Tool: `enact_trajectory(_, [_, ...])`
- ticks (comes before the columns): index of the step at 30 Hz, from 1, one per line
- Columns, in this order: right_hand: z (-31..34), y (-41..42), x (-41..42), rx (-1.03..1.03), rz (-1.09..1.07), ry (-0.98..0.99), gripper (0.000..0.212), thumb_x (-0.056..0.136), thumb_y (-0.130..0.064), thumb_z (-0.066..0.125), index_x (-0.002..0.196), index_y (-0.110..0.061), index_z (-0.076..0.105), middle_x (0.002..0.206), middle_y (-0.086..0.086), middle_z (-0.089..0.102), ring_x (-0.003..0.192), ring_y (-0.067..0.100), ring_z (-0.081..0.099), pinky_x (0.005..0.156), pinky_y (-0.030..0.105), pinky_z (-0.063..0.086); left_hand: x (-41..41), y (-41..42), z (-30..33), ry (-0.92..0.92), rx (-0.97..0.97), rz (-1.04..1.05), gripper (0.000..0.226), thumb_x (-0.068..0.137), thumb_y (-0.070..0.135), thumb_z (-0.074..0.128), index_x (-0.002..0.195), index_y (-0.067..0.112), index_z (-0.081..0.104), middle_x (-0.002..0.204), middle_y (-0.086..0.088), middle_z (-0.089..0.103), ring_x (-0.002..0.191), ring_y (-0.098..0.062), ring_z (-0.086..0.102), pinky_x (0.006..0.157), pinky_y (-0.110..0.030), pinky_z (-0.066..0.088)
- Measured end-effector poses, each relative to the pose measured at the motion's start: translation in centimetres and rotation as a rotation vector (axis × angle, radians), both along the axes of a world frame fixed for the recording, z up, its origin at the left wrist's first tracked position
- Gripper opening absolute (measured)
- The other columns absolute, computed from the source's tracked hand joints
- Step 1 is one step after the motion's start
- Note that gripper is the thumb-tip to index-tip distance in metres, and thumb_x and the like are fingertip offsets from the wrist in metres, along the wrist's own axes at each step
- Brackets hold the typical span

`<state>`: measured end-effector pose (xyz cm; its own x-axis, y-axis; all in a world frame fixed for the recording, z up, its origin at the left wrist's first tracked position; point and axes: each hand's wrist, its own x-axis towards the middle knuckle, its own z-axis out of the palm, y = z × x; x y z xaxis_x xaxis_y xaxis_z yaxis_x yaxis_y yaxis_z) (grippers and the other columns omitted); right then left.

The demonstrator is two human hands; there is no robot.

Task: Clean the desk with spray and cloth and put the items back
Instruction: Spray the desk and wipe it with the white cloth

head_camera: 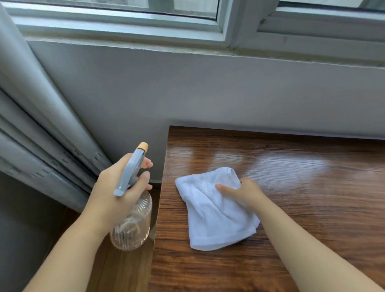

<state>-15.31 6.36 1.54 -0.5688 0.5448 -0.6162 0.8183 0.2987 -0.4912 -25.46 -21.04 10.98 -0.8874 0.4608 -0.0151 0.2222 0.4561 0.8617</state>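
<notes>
Curtain (pixel 30 122) & window (pixel 127 13) behind bench (pixel 296 197); left hand (pixel 117 186) grips spray bottle (pixel 131 221) off bench edge, right hand (pixel 240 191) pinches white cloth (pixel 209 217) on bench.

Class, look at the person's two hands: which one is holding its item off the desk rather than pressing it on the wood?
The left hand: it grips the spray bottle beside the desk's left edge. The right hand holds the white cloth on the desk.

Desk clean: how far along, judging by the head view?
Mid-wipe. Done: the desk carries nothing but the cloth, and a hazy sheen at its far side suggests spraying. In hand: the right hand presses the white cloth near the desk's left edge; the left hand holds the spray bottle off the edge. Left: finish wiping, then return the items, none in view.
</notes>
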Motion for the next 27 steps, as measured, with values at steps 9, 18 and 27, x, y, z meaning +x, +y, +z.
enact_trajectory(9, [-0.3,-1.0,0.1,0.014,0.130,0.189,0.050,0.068,-0.056,0.072,0.104,-0.024,0.059,0.095,-0.008,0.064,0.091,0.014,0.062,0.071,0.030,0.049,1.9,-0.6,-0.2,0.021,0.065,0.074,0.018,0.094,0.005,0.059,0.106,0.018,0.062,0.098,-0.002,0.069,0.076,-0.005,0.073,0.063,-0.007,0.050])
enact_trajectory(18, [2.4,-2.2,2.3,-0.313,-0.135,0.121,0.041,0.075,-0.054,0.073,0.096,-0.020,0.067,0.081,-0.005,0.073,0.075,0.010,0.067,0.057,0.025,0.047,3.8,-1.8,-0.3,0.032,0.066,0.057,0.018,0.095,0.006,0.058,0.111,0.013,0.060,0.101,-0.013,0.070,0.060,0.008,0.066,0.049,-0.006,0.046])
enact_trajectory(27, [5.9,-6.0,8.4,-0.174,-0.205,0.645,0.013,0.091,-0.033,0.063,0.103,-0.028,0.064,0.092,-0.015,0.072,0.090,-0.003,0.066,0.064,0.008,0.046,3.1,0.0,1.7,0.059,0.148,-0.163,0.028,0.094,0.004,0.059,0.098,0.032,0.058,0.098,0.006,0.067,0.078,-0.010,0.073,0.058,-0.008,0.053])
